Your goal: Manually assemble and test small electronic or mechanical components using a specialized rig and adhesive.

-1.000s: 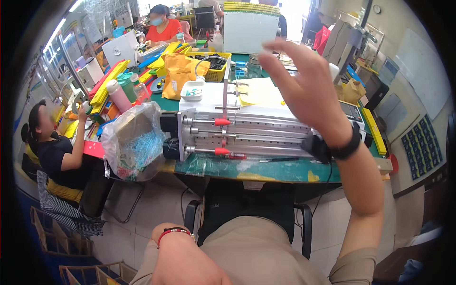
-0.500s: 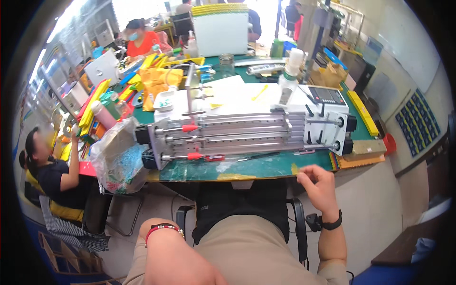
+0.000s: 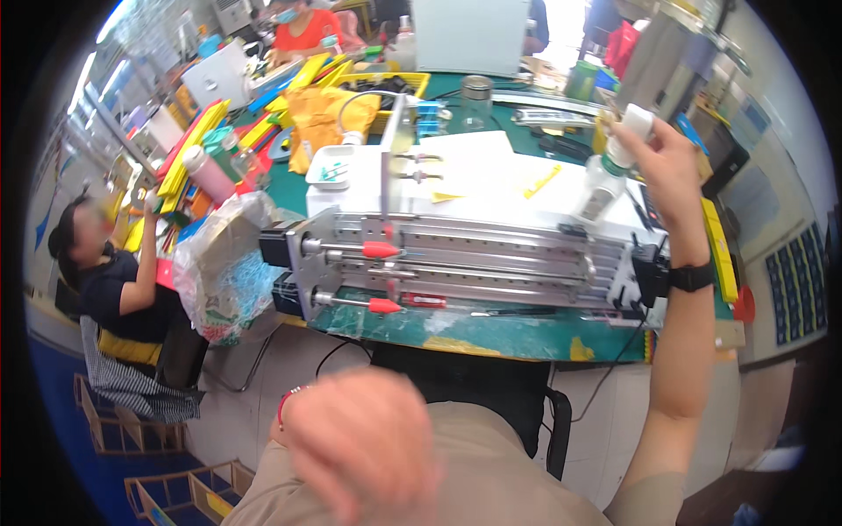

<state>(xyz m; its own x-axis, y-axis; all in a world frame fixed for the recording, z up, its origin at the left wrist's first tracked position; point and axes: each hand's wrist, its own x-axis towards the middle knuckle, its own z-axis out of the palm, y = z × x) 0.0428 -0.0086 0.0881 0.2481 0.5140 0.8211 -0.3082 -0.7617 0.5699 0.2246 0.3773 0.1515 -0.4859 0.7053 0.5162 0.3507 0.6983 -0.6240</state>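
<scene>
My right hand (image 3: 671,171) reaches over the far right of the bench, its fingers wrapped round the white top of a clear-and-white bottle (image 3: 603,191). The bottle leans a little and its base is on the white surface behind the machine. In front of my body, over the lap, hovers my left hand (image 3: 368,447), smeared by motion; its fingers cannot be made out. Between me and the bottle lies a metal linear-rail machine (image 3: 474,254) with red cone tips (image 3: 381,250) at its left end.
A plastic bag (image 3: 224,272) of blue bits hangs at the bench's left edge. A white tray (image 3: 331,180) with small green pieces and an orange bag (image 3: 320,114) stand behind the machine. Two people sit at left and far left. A pen (image 3: 517,312) lies on the green mat (image 3: 421,333).
My right hand has gone from the bench's front edge up and away to the bottle and closed on its top. My left hand has risen over the lap. The view has shifted.
</scene>
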